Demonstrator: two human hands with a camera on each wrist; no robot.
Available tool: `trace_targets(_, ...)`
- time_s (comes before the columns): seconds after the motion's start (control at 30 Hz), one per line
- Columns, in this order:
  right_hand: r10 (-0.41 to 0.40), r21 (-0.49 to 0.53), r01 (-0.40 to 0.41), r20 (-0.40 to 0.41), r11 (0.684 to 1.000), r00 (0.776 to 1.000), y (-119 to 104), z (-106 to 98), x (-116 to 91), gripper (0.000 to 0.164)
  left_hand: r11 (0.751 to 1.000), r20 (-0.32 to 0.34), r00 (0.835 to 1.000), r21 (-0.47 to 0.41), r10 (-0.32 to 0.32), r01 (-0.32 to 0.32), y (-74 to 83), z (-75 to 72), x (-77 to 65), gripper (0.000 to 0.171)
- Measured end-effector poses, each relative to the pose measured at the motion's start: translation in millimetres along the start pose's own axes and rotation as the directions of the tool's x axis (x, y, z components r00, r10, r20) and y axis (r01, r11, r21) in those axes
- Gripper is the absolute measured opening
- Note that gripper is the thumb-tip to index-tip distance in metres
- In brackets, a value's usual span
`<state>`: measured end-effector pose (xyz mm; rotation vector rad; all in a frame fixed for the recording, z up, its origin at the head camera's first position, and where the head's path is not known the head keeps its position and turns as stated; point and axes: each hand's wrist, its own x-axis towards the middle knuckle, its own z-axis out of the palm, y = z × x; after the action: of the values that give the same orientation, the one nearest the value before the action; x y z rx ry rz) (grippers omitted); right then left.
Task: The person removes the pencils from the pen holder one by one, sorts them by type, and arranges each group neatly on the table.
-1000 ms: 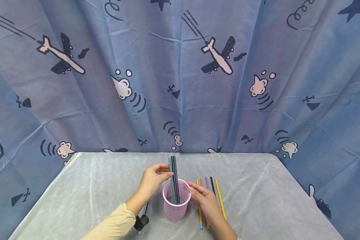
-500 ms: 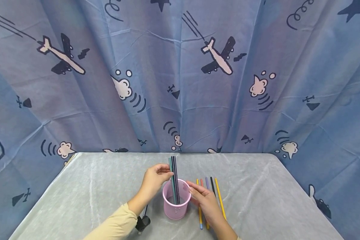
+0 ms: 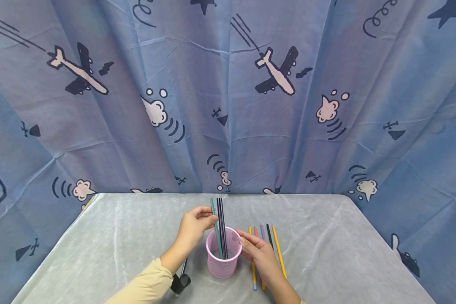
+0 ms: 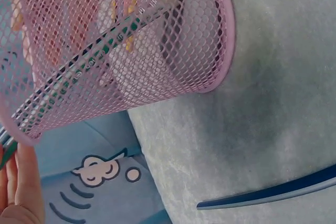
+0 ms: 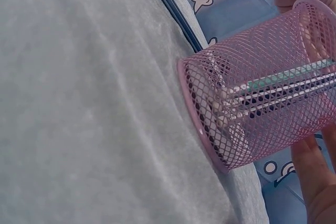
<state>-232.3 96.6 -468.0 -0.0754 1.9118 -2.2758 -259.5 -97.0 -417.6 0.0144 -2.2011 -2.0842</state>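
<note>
A pink mesh pen cup (image 3: 222,271) stands upright on the table, with a green pencil (image 3: 213,210) and several dark pencils (image 3: 221,217) leaning in it. My left hand (image 3: 194,224) pinches the green pencil between thumb and fingers, above the rim. From the right, my right hand (image 3: 262,255) holds the cup at its rim, thumb on the near side. In the right wrist view the green pencil (image 5: 289,75) shows through the mesh, its lower end near the cup's bottom. Part of the left hand (image 4: 23,190) appears at the left wrist view's edge.
On the grey cloth-covered table (image 3: 338,253), right of the cup, lie several pencils, including a yellow one (image 3: 279,253) and a purple one (image 3: 262,231). A dark blue pencil (image 4: 268,196) lies left of the cup. A patterned blue curtain (image 3: 228,105) hangs behind.
The green pencil's top has tilted left, away from the dark pencils, along with my left fingers. The right hand and cup have stayed put.
</note>
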Motion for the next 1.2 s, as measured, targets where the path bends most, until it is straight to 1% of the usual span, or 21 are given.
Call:
trace_targets(0.17,-0.007,0.0,0.007,-0.001,1.0,1.0,0,0,0,0.046,1.0,-0.006,1.0,-0.007,0.005,-0.005,5.0,-4.5,-0.1,0.028)
trace_targets(0.33,0.002,-0.014,-0.002,-0.014,1.0,1.0,-2,1,0,0.045,0.999,-0.002,1.0,-0.035,0.01,-0.01,14.8,-8.3,-2.2,0.027)
trace_targets(0.5,-0.002,-0.007,0.001,-0.012,1.0,1.0,-2,1,0,0.045,0.999,-0.011,1.0,-0.043,0.017,-0.017,23.9,-11.7,-4.4,0.025)
trace_targets(0.67,-0.013,-0.008,0.013,-0.004,1.0,1.0,0,0,0,0.046,0.997,-0.035,0.999,-0.073,0.026,-0.029,32.8,-18.4,-2.2,0.024)
trace_targets(0.83,-0.016,-0.01,0.016,-0.028,1.0,0.999,2,-2,1,0.045,0.993,-0.058,0.998,-0.111,0.04,-0.046,42.9,-25.4,-0.9,0.022)
trace_targets(0.93,-0.015,-0.012,0.015,-0.033,1.0,0.999,2,-2,2,0.045,0.99,-0.057,0.997,-0.126,0.05,-0.057,47.5,-30.6,-2.2,0.023)
trace_targets(1.03,-0.024,-0.014,0.024,-0.021,1.0,0.999,2,-2,2,0.046,0.988,-0.059,0.996,-0.138,0.064,-0.071,52.8,-38.0,-4.1,0.025)
trace_targets(1.2,-0.026,0.0,0.026,-0.008,1.0,1.0,3,-1,1,0.046,0.981,-0.099,0.992,-0.173,0.075,-0.092,63.4,-52.4,-6.6,0.026)
